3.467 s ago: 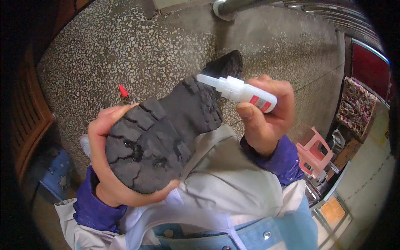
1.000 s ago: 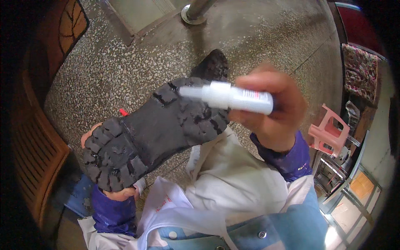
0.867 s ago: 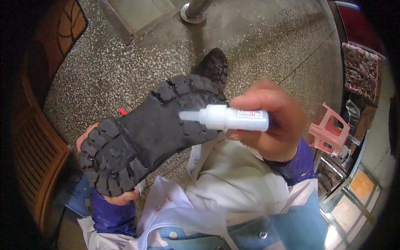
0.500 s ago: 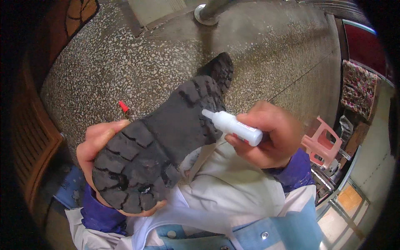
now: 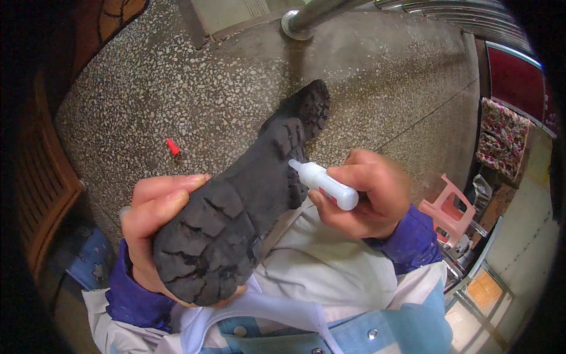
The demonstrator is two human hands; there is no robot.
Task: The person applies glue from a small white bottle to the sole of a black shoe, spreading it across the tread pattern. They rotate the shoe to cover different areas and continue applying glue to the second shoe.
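Note:
My left hand (image 5: 150,215) is wrapped round the toe end of a black shoe (image 5: 236,194), tilting its chunky treaded sole up toward me. In my right hand (image 5: 371,194) is a small white glue bottle (image 5: 327,184), gripped between thumb and fingers. Its narrow nozzle points left and is at the sole's edge near the heel; whether it touches cannot be made out. Past the heel shows another black treaded piece (image 5: 315,109); I cannot tell if it is a second shoe. A small red cap (image 5: 172,146) lies on the floor to the left.
Speckled stone floor (image 5: 224,94) spreads out ahead. A metal post (image 5: 298,25) stands at the far side. Wooden slatted furniture (image 5: 50,194) is at the left. On the right are a pink plastic stool (image 5: 449,209) and a flowered cloth (image 5: 504,138).
The shoe has turned slightly, its toe end shifting right and its sole tipping more to the side. My right hand has moved a little left with the glue bottle, its nozzle still near the heel.

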